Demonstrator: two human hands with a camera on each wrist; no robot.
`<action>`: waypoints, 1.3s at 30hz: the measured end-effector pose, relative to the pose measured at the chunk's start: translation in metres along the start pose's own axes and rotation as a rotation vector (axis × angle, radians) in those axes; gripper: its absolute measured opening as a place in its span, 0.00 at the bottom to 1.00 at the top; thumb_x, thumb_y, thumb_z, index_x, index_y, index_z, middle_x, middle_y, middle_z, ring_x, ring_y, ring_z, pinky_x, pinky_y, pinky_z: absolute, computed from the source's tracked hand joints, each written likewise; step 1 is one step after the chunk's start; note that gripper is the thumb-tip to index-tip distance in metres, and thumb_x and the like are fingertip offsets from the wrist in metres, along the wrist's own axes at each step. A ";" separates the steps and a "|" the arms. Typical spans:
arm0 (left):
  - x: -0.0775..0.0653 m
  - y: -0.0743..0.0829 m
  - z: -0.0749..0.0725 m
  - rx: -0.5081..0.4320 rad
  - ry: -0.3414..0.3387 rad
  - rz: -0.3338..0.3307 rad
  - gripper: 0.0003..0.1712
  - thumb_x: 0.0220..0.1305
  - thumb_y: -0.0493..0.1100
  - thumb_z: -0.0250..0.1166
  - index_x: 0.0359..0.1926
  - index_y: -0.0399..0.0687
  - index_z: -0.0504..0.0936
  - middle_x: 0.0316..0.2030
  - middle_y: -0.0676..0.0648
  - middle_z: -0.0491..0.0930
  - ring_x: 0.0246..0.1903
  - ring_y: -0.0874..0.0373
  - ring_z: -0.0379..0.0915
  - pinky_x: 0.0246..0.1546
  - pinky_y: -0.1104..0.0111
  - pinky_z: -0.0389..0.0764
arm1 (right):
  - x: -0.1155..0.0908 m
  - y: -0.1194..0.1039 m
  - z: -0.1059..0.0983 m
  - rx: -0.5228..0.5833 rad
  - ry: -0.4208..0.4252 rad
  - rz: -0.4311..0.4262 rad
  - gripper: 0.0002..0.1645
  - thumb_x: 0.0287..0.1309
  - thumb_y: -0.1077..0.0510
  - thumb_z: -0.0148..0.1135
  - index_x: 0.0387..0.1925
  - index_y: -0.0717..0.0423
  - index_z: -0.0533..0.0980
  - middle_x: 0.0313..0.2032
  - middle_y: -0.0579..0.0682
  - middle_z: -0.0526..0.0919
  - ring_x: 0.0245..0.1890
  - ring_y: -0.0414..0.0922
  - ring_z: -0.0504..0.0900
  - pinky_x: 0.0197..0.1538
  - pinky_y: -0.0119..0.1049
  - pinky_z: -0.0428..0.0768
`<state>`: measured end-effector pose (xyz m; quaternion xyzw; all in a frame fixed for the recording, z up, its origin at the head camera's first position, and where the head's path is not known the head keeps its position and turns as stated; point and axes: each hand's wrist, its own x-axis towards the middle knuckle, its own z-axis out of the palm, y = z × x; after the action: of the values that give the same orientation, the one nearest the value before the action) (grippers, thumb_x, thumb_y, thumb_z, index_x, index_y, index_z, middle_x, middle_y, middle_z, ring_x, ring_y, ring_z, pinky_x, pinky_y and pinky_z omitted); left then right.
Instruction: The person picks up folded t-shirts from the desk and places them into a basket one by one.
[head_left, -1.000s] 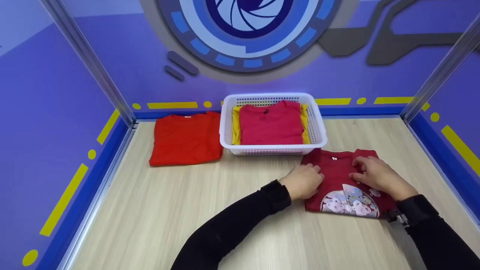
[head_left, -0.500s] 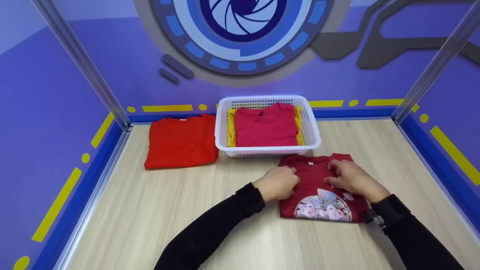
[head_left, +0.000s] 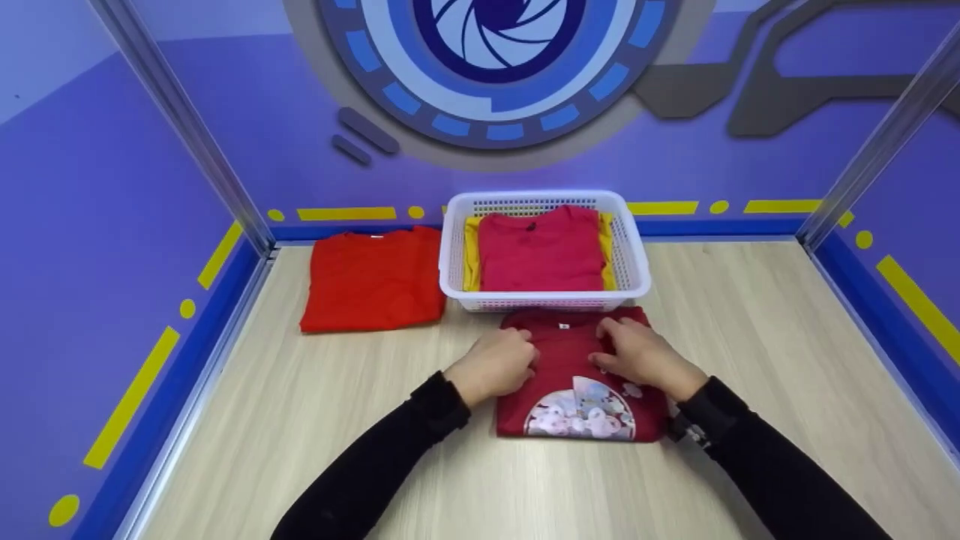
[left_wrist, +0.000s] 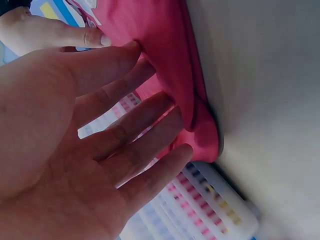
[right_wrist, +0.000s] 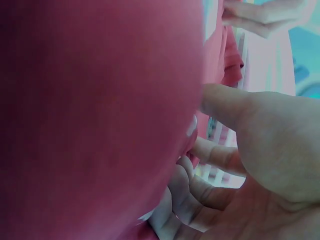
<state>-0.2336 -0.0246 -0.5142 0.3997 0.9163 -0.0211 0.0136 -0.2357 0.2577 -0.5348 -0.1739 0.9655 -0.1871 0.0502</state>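
A folded dark red T-shirt (head_left: 559, 360) with a pale semicircular print lies on the table in front of the white basket (head_left: 544, 300). My left hand (head_left: 496, 364) touches its left side; in the left wrist view that hand's fingers (left_wrist: 145, 120) are spread, tips against the cloth. On the shirt's right upper part rests my right hand (head_left: 641, 358), with thumb and fingers apart. In the right wrist view, red cloth (right_wrist: 100, 115) fills the near side and hides some fingertips of the bent fingers (right_wrist: 200, 185).
Inside the basket lies a folded pink shirt (head_left: 540, 255) over a yellow one (head_left: 472, 255). To the basket's left sits a folded orange-red shirt (head_left: 375, 281). Blue-purple panels (head_left: 247, 135) with metal corner posts enclose the wooden table (head_left: 322, 405).
Both hands have slid the dark red shirt leftward along the table, from right of the basket to in front of it. The basket and the orange-red shirt stay put.
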 end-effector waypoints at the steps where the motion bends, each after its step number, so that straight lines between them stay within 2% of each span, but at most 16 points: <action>1: -0.005 -0.004 0.001 -0.002 0.002 -0.008 0.07 0.73 0.50 0.73 0.45 0.59 0.96 0.44 0.50 0.90 0.45 0.51 0.87 0.46 0.59 0.88 | 0.003 -0.005 0.003 -0.004 0.000 -0.002 0.21 0.67 0.49 0.78 0.49 0.58 0.78 0.39 0.56 0.82 0.43 0.53 0.81 0.50 0.53 0.82; 6: -0.024 -0.018 0.003 -0.002 0.017 -0.039 0.07 0.73 0.49 0.73 0.44 0.57 0.96 0.42 0.49 0.90 0.44 0.49 0.87 0.46 0.57 0.88 | 0.013 -0.026 0.013 -0.018 0.006 -0.012 0.22 0.67 0.48 0.78 0.49 0.57 0.78 0.42 0.58 0.84 0.45 0.54 0.83 0.52 0.55 0.84; 10: -0.033 -0.025 0.005 0.004 0.036 -0.062 0.07 0.73 0.49 0.73 0.41 0.56 0.96 0.39 0.48 0.90 0.43 0.48 0.88 0.44 0.56 0.88 | 0.019 -0.038 0.018 -0.019 0.005 -0.032 0.23 0.67 0.48 0.78 0.50 0.58 0.79 0.43 0.59 0.84 0.44 0.54 0.83 0.53 0.55 0.85; 18: -0.023 -0.028 0.009 -0.045 0.057 -0.100 0.08 0.72 0.50 0.74 0.39 0.55 0.97 0.39 0.47 0.89 0.42 0.47 0.88 0.44 0.57 0.88 | 0.020 -0.041 0.013 -0.016 -0.054 -0.006 0.24 0.67 0.46 0.78 0.52 0.56 0.79 0.45 0.58 0.85 0.43 0.51 0.83 0.51 0.54 0.85; 22: -0.023 -0.027 0.003 -0.132 0.046 -0.094 0.10 0.73 0.50 0.73 0.38 0.52 0.96 0.36 0.48 0.91 0.42 0.48 0.89 0.45 0.56 0.88 | 0.015 -0.035 0.008 0.018 -0.096 0.020 0.25 0.67 0.45 0.78 0.53 0.56 0.79 0.43 0.56 0.84 0.42 0.49 0.81 0.49 0.49 0.84; 25: -0.024 -0.029 0.000 -0.229 0.041 -0.078 0.10 0.75 0.50 0.72 0.40 0.52 0.95 0.35 0.49 0.92 0.42 0.51 0.89 0.46 0.58 0.87 | 0.011 -0.025 0.002 0.091 -0.118 0.031 0.23 0.68 0.47 0.78 0.52 0.57 0.81 0.37 0.53 0.84 0.35 0.46 0.81 0.42 0.44 0.82; 28: -0.026 -0.034 -0.001 -0.283 0.078 -0.093 0.09 0.76 0.49 0.71 0.43 0.51 0.95 0.37 0.50 0.92 0.42 0.53 0.88 0.46 0.60 0.87 | 0.009 -0.014 -0.005 0.147 -0.070 0.016 0.17 0.71 0.50 0.76 0.49 0.58 0.85 0.32 0.51 0.85 0.32 0.44 0.81 0.39 0.40 0.79; 32: -0.027 -0.044 0.003 -0.259 0.171 -0.200 0.09 0.76 0.47 0.71 0.45 0.48 0.94 0.41 0.47 0.89 0.44 0.50 0.87 0.48 0.57 0.88 | 0.007 -0.001 -0.010 0.101 0.075 0.005 0.12 0.72 0.53 0.74 0.45 0.58 0.88 0.37 0.53 0.86 0.37 0.47 0.81 0.44 0.45 0.81; 35: -0.025 -0.049 0.006 -0.240 0.206 -0.290 0.12 0.77 0.47 0.70 0.47 0.44 0.92 0.42 0.43 0.89 0.46 0.45 0.88 0.50 0.52 0.88 | 0.006 0.006 -0.010 0.028 0.140 0.009 0.14 0.72 0.57 0.73 0.50 0.63 0.88 0.44 0.59 0.87 0.42 0.55 0.85 0.48 0.55 0.84; 39: -0.018 -0.050 0.010 -0.221 0.207 -0.360 0.16 0.76 0.50 0.70 0.46 0.40 0.90 0.42 0.39 0.90 0.47 0.39 0.88 0.50 0.48 0.88 | 0.006 0.012 -0.007 -0.042 0.152 -0.006 0.21 0.74 0.58 0.70 0.60 0.68 0.84 0.53 0.65 0.86 0.49 0.62 0.88 0.52 0.63 0.86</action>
<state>-0.2576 -0.0722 -0.5219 0.2261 0.9661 0.1182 -0.0408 -0.2464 0.2680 -0.5334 -0.1633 0.9697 -0.1795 -0.0274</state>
